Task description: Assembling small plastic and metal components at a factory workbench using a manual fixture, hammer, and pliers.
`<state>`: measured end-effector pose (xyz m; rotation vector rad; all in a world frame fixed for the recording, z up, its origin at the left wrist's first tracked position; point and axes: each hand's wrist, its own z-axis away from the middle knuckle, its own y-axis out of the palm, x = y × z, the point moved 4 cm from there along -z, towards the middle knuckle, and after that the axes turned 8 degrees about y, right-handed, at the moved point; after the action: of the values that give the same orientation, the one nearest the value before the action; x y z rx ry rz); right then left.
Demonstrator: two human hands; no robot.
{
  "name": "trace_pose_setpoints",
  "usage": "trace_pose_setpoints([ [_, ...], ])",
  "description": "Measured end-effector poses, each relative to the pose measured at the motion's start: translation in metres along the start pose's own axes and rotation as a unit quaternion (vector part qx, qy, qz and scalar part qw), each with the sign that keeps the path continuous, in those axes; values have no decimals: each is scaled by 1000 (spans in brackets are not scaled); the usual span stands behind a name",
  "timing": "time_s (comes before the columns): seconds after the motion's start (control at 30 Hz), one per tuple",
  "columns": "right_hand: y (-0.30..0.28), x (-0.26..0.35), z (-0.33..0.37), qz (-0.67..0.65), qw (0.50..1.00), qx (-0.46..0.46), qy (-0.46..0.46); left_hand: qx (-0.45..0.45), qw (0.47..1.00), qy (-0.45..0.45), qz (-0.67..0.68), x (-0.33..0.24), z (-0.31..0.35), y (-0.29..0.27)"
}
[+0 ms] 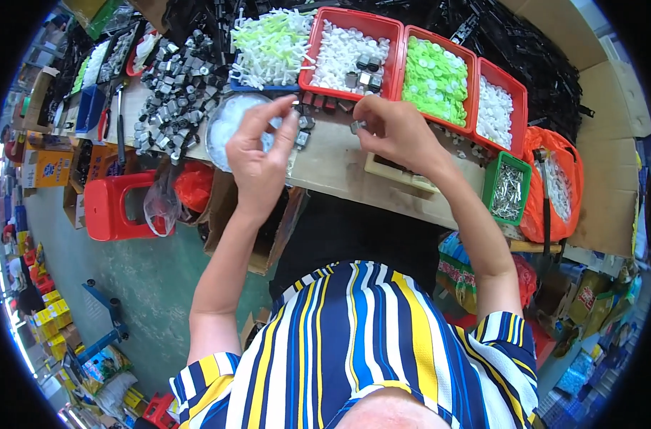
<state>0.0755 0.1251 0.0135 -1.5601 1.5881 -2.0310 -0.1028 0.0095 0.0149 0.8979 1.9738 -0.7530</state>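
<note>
Red tray (399, 53): landmark, walls presumably keeping loose white pieces (343, 48) together. Left hand (260, 157): left of the tray, on its near side; thumb and forefinger narrow, apparently pinching a tiny piece (295, 104), kind unclear. Right hand (404, 132): near side of the tray; fingertips hold a grey block (358, 126) by its edge, seemingly leaving one end free. Grey pile (175, 100): left of the tray, likely for easy reach.

An orange carton (48, 169) at the left bears pale printing on its side. A brownish package (587, 297) at the lower right carries a small red-and-white printed mark. Neither print is clearly legible here.
</note>
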Motion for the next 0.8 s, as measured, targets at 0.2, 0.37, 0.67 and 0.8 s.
trace_pose_setpoints([
  [0.2, -5, -10, 50, -385, 912, 20, 140, 111, 921, -230, 295, 5, 40, 60],
  [0.37, -10, -15, 75, -401, 901, -13, 166, 172, 895, -270, 311, 4, 45, 84],
  [0.67, -16, -37, 110, 34, 988, -143, 47, 142, 917, -256, 271, 13, 32, 80],
  [0.8, -9, -35, 111, 96, 986, -134, 33, 153, 920, -235, 274, 13, 29, 80],
])
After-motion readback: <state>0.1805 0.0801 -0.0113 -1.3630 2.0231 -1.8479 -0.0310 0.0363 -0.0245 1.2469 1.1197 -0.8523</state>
